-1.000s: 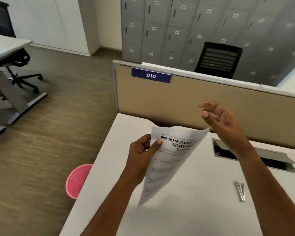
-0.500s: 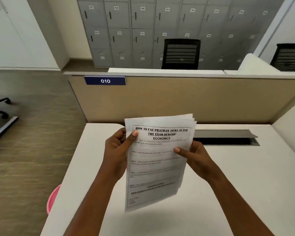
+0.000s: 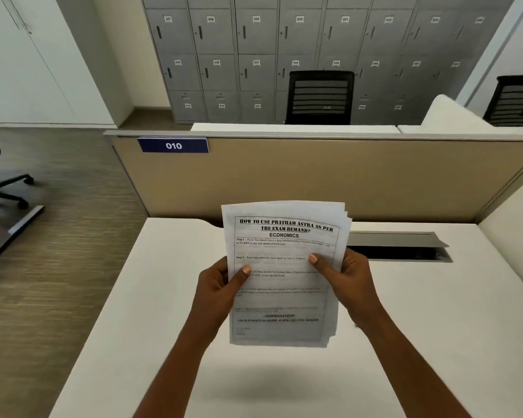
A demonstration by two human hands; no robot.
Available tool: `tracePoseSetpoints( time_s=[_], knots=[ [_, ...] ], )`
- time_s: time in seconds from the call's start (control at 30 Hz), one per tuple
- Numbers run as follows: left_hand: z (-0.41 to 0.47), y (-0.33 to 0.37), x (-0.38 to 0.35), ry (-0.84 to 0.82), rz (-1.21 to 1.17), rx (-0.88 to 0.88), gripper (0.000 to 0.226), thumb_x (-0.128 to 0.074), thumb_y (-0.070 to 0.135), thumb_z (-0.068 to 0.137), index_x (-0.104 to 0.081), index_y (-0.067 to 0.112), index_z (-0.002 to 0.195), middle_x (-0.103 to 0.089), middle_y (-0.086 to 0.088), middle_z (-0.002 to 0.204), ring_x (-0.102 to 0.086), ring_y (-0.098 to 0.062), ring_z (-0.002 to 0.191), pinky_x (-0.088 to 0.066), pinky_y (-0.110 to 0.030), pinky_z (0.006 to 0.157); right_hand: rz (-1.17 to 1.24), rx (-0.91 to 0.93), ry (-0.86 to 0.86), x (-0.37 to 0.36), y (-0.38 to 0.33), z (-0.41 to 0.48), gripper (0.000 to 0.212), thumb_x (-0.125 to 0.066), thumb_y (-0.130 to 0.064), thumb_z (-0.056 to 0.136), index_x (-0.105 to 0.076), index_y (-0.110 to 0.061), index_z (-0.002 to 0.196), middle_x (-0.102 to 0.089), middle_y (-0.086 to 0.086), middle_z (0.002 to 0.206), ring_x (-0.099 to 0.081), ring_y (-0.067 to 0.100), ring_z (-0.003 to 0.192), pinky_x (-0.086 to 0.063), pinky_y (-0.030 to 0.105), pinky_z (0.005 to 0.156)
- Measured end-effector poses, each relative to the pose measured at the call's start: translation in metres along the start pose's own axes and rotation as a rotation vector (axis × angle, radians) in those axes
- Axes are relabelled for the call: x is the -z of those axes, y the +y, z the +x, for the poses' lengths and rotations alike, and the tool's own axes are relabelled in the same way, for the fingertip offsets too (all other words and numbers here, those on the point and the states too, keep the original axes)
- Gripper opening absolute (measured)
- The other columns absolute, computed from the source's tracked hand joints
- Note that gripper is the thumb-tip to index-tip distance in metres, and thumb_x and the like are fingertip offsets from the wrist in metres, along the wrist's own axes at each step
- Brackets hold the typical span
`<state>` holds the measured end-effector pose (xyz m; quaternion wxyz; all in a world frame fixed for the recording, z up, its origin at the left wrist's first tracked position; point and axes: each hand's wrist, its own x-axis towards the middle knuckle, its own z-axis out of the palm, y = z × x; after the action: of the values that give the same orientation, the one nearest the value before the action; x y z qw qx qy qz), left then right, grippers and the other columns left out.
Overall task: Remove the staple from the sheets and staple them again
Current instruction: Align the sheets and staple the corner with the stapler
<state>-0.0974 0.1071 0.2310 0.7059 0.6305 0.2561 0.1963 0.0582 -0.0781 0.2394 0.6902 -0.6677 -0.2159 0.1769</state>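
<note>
I am looking down at a pale surface (image 3: 151, 312) with a tan partition (image 3: 314, 176) standing along its far edge. The only container-like thing near me is the cable slot (image 3: 396, 247) cut into the surface beside the partition; its grey flap is standing open, and the inside is too dark for me to tell whether anything is lying in it.

My left hand (image 3: 216, 286) is closing on the left edge of the sheets (image 3: 284, 276), thumb pressing across the printed face and the other fingers curling out of sight behind. My right hand (image 3: 349, 280) is doing the same on the right edge, thumb lying on the front, fingers wrapping around the back. Both hands are pinching the stack at about mid-height.

I am holding the sheets upright above the surface, in front of the partition, clear of the top. The front page is showing a bold heading, "HOW TO USE PRATHAM ASTRA AS PER THE EXAM DEMAND?", with "ECONOMICS" under it and numbered steps below. The pages behind are fanning out slightly at the top right corner, so the edges are not sitting flush. I cannot make out a staple anywhere on the stack.

A blue tag (image 3: 173, 145) reading 010 is sitting on the partition's upper left.
</note>
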Motion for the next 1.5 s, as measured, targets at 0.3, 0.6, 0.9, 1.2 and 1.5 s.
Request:
tracePoseSetpoints(
  time_s=[0.3, 0.6, 0.9, 1.2, 1.5],
  knots=[
    [0.002, -0.009, 0.001, 0.057, -0.033, -0.017, 0.016, -0.063, 0.013, 0.100, -0.074, 0.014, 0.112, -0.080, -0.007, 0.104, -0.077, -0.028, 0.097, -0.063, -0.043, 0.084, -0.073, 0.023, 0.004, -0.007, 0.004, -0.012, 0.025, -0.068, -0.003, 0.090, -0.071, -0.013, 0.114, -0.076, -0.001, 0.106, -0.073, 0.016, 0.098, -0.059, 0.025, 0.075],
    [0.012, -0.015, -0.015, 0.010, -0.067, 0.006, 0.017, -0.063, 0.012, 0.099, -0.073, 0.014, 0.112, -0.079, -0.006, 0.106, -0.076, -0.026, 0.098, -0.063, -0.042, 0.084, -0.111, 0.062, 0.085, 0.007, 0.006, -0.013, 0.024, -0.069, -0.004, 0.090, -0.072, -0.017, 0.110, -0.077, -0.003, 0.103, -0.073, 0.012, 0.093, -0.058, 0.022, 0.071],
    [0.029, -0.039, -0.064, 0.046, -0.049, 0.080, 0.018, -0.066, 0.012, 0.097, -0.073, 0.018, 0.112, -0.079, -0.004, 0.108, -0.075, -0.026, 0.101, -0.060, -0.051, 0.090, 0.005, -0.016, 0.105, 0.052, 0.040, 0.010, 0.021, -0.072, -0.005, 0.088, -0.073, -0.015, 0.106, -0.078, 0.002, 0.099, -0.074, 0.020, 0.094, -0.059, 0.030, 0.077],
    [0.045, -0.073, -0.116, 0.148, -0.053, 0.115, 0.030, -0.064, 0.022, 0.080, -0.075, 0.009, 0.105, -0.076, -0.019, 0.105, -0.071, -0.039, 0.102, -0.059, -0.058, 0.090, 0.117, -0.161, 0.090, 0.093, 0.093, 0.032, 0.017, -0.069, -0.003, 0.089, -0.073, -0.005, 0.106, -0.076, 0.012, 0.102, -0.073, 0.029, 0.096, -0.059, 0.038, 0.080],
    [0.058, -0.129, -0.114, 0.206, -0.058, 0.186, 0.026, -0.060, 0.020, 0.083, -0.073, 0.009, 0.102, -0.074, -0.020, 0.105, -0.070, -0.040, 0.102, -0.057, -0.057, 0.089, 0.131, -0.254, 0.158, 0.080, 0.156, 0.031, 0.021, -0.063, 0.002, 0.091, -0.070, -0.003, 0.110, -0.075, 0.014, 0.104, -0.072, 0.029, 0.097, -0.059, 0.034, 0.077]
  ],
)
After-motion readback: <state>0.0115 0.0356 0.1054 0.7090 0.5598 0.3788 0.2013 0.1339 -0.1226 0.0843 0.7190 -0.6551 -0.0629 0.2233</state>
